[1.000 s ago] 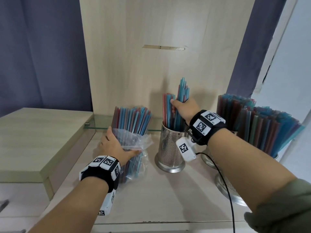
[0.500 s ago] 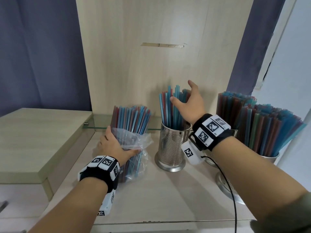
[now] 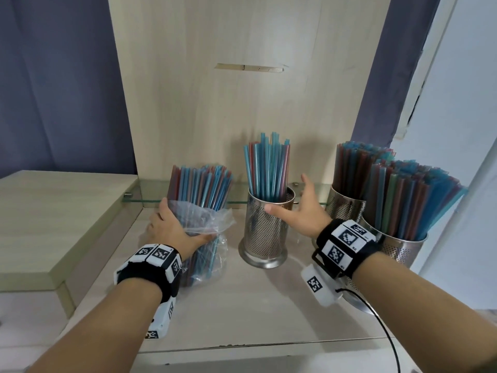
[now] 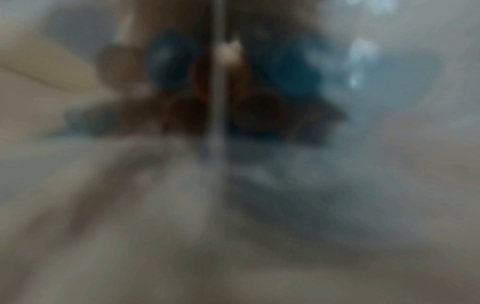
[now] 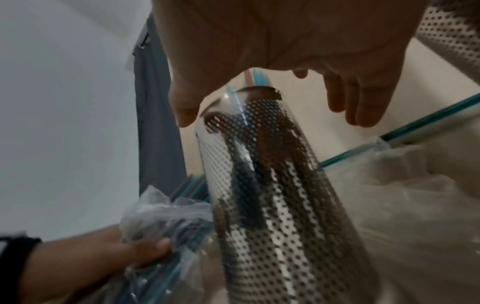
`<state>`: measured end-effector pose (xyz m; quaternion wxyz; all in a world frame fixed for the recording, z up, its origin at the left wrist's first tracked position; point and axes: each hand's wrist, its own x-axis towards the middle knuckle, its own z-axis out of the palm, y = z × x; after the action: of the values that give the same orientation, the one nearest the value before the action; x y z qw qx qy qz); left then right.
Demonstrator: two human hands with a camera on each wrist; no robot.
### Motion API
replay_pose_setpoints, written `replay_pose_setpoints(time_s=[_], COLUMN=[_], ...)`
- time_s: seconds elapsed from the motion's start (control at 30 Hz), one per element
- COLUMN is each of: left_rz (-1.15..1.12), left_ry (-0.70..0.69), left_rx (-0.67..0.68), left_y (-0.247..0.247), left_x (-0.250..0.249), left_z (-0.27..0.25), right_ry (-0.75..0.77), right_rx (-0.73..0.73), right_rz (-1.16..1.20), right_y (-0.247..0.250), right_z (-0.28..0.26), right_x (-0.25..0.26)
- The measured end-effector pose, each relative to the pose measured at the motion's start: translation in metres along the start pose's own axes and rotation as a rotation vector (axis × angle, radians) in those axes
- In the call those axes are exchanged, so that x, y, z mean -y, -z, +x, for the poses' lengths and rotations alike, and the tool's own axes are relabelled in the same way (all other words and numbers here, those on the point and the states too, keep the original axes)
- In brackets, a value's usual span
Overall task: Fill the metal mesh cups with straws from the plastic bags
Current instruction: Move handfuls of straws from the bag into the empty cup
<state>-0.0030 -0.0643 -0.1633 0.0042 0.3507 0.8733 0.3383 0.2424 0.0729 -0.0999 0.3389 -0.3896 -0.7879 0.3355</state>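
My left hand (image 3: pixel 172 230) grips a clear plastic bag (image 3: pixel 215 224) that stands upright at the left with blue and red straws (image 3: pixel 201 184) sticking out of its top. To its right stands the middle mesh cup (image 3: pixel 266 232), partly filled with straws (image 3: pixel 266 168). My right hand (image 3: pixel 294 207) is open at the cup's right side. Its thumb lies by the rim and the fingers (image 5: pixel 363 107) are spread behind it, holding nothing. The right wrist view shows the cup (image 5: pixel 259 185) below the open palm and the bag (image 5: pixel 166 216) in the left hand. The left wrist view is a blur.
Two more mesh cups (image 3: pixel 347 208) (image 3: pixel 398 246), packed full of straws, stand close at the right. A glass shelf edge (image 3: pixel 150 204) runs along the back below a wooden panel (image 3: pixel 242 103). A raised wooden ledge (image 3: pixel 53 211) lies at the left. A cable (image 3: pixel 387 335) trails from my right wrist.
My right hand let go of the straws in the middle cup and came down, open, beside its rim. The straws settled into the cup. The left hand kept its hold on the bag.
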Motion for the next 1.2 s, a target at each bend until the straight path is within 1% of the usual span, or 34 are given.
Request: replay_pose_setpoints(time_s=[0.07,0.13,0.3,0.5,0.6,0.8,0.93,1.03,1.1,1.17,1.2], left_rz=[0.001,-0.008,-0.006,0.021,0.03,0.048,-0.044,-0.148,-0.127,-0.069,-0.08], left_ry=[0.002,0.006,0.006,0.011,0.011,-0.056,-0.04,-0.056,-0.094,-0.157,-0.172], left_rx=[-0.002,-0.004,-0.007,-0.011,-0.022,-0.027,0.018,0.063,0.148,0.261,0.315], left_y=[0.001,0.001,0.003,0.005,0.007,0.015,0.029,0.044,0.058,0.075,0.084], left_x=[-0.002,-0.003,-0.005,-0.007,-0.01,-0.013,-0.018,-0.022,-0.025,-0.032,-0.038], left_z=[-0.001,-0.002,-0.004,-0.007,-0.01,-0.015,-0.011,0.002,0.013,0.024,0.028], right_ry=[-0.013,0.002,0.009,0.045,0.048,0.045,0.052,0.061,0.071,0.079,0.083], right_rx=[0.046,0.06,-0.033,-0.009,-0.031,-0.072,-0.064,-0.065,-0.065,-0.067,-0.068], right_rz=[-0.051,-0.085,0.006,0.0,0.004,-0.007,0.008,0.026,0.036,0.038,0.038], right_y=[-0.002,-0.005,-0.017,-0.025,-0.029,-0.044,-0.044,-0.044,-0.044,-0.045,-0.045], right_z=[0.002,0.004,-0.001,0.0,-0.001,-0.001,0.0,0.0,0.001,0.001,0.002], right_x=[-0.003,-0.004,-0.007,-0.012,-0.012,-0.012,-0.013,-0.014,-0.014,-0.015,-0.016])
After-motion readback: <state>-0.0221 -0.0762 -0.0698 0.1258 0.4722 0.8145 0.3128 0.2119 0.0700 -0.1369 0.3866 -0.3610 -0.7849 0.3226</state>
